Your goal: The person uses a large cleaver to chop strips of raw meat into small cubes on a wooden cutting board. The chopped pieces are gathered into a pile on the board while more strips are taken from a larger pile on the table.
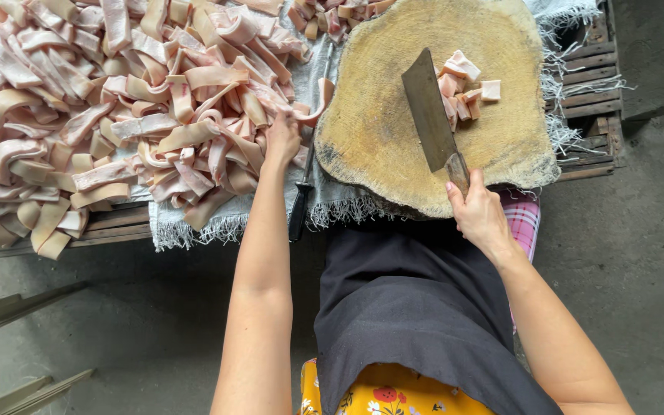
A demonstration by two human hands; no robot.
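Observation:
My left hand (283, 137) reaches into a big heap of pale pink pork-skin strips (94, 107) and grips one curved strip (315, 107) at the heap's right edge, beside the block. My right hand (476, 211) holds the wooden handle of a cleaver (429, 111), whose flat blade lies on a round wooden chopping block (393, 131). A small pile of cut pink pieces (464, 86) lies on the block just right of the blade.
A black-handled sharpening steel (303, 192) lies between heap and block on a frayed white cloth (194, 224) over a wooden pallet (589, 84). More cut pieces (336, 15) sit at the top. A dark apron (409, 307) covers my lap. Concrete floor lies around.

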